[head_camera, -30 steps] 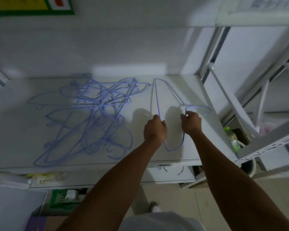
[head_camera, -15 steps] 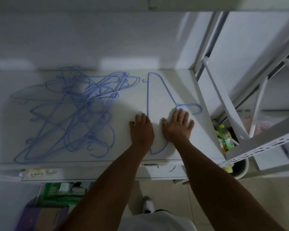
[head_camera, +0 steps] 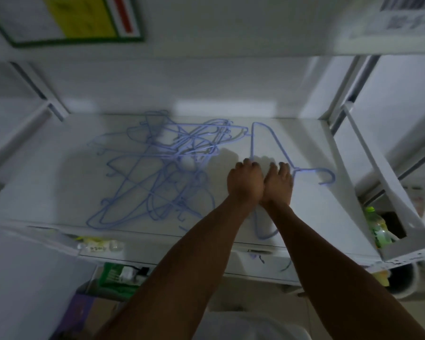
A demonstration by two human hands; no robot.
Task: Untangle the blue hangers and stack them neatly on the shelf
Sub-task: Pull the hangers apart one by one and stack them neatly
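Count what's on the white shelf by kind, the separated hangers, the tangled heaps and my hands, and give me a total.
Separated blue hanger: 1
Tangled pile of blue hangers: 1 (hangers in it cannot be counted)
Hands, left hand and right hand, both lying on the shelf: 2
Total: 4

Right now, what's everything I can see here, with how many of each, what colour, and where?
Tangled hangers: a heap, too knotted to count, blue, left and middle of the shelf.
Separate hanger: one, blue, flat on the shelf's right part, hook pointing right, partly under the hands.
Shelf: one, white, across the middle.
Poster: one, green-framed with yellow and red, on the wall top left.
Bottle: one, green, lower down to the right of the shelf.
Packets: a few, yellowish, under the shelf's front edge.
Left hand: one, fingers curled, on the separate hanger.
Right hand: one, touching the left hand, on the same hanger.
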